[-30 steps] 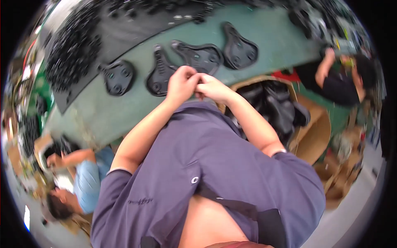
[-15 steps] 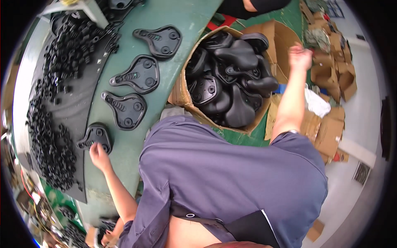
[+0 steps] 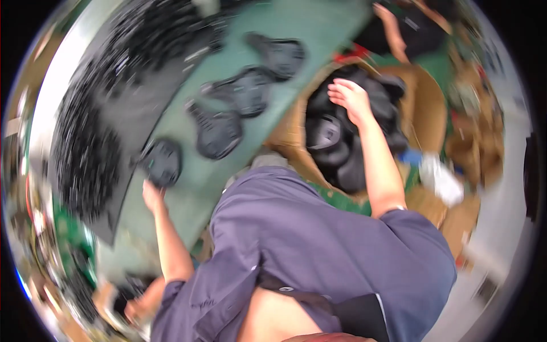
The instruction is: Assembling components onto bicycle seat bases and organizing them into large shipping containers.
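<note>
My left hand is at the table's near end, its fingers at the rear edge of a black bicycle saddle that lies underside up. Blur softens these fingers, but they appear closed on the saddle's edge. Three more saddles lie in a row farther along the table: a near one, a middle one and a far one. Above a cardboard box of black saddles hangs my right hand, open, fingers stretched out and holding nothing.
Heaps of small black parts cover a dark mat on the green table. Another person's arm shows beyond the box, another hand at lower left. Flattened cardboard and a white bag lie right.
My right hand has swung left from beyond the box to over the saddles, its fingers opening out. The saddle at my left hand has turned somewhat. The whole view has shifted and blurred.
</note>
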`<state>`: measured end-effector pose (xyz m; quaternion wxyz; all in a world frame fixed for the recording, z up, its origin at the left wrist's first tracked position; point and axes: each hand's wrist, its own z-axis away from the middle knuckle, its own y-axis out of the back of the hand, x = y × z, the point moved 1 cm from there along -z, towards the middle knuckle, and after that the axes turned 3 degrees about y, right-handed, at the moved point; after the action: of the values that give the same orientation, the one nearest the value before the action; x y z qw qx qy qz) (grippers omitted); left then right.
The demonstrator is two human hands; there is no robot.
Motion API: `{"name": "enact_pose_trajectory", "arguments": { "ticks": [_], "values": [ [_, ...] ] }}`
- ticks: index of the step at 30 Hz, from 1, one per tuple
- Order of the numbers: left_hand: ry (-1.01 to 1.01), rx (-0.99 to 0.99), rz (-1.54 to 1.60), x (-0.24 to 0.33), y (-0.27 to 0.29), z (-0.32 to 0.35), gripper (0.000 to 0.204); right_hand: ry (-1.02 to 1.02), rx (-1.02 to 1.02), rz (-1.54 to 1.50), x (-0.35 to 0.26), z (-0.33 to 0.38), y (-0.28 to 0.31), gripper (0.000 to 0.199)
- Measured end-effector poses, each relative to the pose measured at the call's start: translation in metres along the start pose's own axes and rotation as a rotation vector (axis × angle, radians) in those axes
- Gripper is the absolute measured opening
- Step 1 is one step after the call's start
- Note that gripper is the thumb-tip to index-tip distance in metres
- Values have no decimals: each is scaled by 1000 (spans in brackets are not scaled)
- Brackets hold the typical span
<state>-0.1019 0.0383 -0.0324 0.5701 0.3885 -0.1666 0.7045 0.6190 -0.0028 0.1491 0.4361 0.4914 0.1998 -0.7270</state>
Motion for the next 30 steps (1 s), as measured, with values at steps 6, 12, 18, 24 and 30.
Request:
{"name": "enact_pose_trajectory", "arguments": {
  "ticks": [6, 12, 18, 24, 30],
  "values": [
    [-197, 128, -421, -11, 2, 6, 68, 191, -531, 361, 0, -32, -264, 34],
    [-303, -4, -623, -12, 29, 42, 62, 747, -830, 801, 6, -48, -518, 48],
    [-285, -75, -546, -4, 18, 66, 59, 818, -578, 1262, 15, -77, -697, 82],
    [-280, -10, -533, 8, 3, 61, 55, 973, -449, 1460, 29, -128, -769, 64],
    [-482, 151, -574, 35, 4, 48, 45, 963, -500, 1231, 31, -125, -750, 47]
  ]
}}
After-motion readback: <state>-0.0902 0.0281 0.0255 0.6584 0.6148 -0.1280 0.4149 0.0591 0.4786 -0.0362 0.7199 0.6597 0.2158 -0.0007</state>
